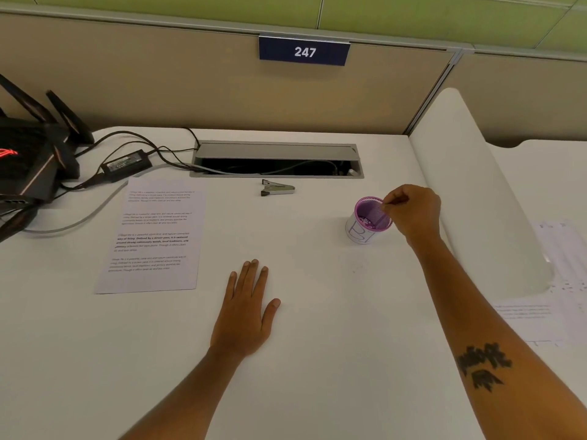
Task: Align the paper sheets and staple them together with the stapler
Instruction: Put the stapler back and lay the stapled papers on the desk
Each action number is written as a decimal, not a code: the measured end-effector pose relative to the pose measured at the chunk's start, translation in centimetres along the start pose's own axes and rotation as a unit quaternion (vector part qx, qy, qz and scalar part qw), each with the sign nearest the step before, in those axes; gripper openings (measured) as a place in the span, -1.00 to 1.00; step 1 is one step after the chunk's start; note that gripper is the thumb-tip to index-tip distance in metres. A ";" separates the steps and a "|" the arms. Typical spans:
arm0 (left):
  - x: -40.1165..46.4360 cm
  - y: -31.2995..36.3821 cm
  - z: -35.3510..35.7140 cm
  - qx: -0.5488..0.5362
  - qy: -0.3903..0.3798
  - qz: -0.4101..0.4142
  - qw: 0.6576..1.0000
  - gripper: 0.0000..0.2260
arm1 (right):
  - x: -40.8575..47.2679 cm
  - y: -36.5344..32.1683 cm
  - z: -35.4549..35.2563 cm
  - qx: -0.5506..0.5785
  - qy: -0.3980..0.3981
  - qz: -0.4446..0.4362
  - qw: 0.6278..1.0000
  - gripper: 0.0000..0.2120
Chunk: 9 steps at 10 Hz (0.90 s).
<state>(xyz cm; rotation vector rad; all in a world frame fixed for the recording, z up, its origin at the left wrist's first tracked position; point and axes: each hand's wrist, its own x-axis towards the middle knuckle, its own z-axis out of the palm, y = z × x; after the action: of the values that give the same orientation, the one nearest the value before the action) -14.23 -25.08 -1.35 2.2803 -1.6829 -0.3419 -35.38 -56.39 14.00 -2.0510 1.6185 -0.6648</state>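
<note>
stapler [278, 188] lies sideways far-left of the right hand [413, 214], which is pinched over the purple cup [368, 222]; left hand [246, 309] flat, fingers together, about as near.

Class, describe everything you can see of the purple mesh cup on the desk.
The purple mesh cup stands upright on the white desk, right of the stapler. A white paper band with pen marks wraps its lower wall. Small pale bits lie inside. The right hand pinches something thin over its rim.
</note>
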 end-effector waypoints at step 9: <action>0.1 0.0 0.1 -0.003 0.003 -0.003 1.000 -0.36 | -15.8 9.8 7.9 -0.268 -0.163 -0.076 0.947 -0.35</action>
<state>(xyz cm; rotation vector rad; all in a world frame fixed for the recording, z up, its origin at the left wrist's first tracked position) -14.23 -25.19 -1.43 2.2788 -1.6705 -0.3409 -41.11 -42.69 0.26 -2.5175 1.5663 0.0980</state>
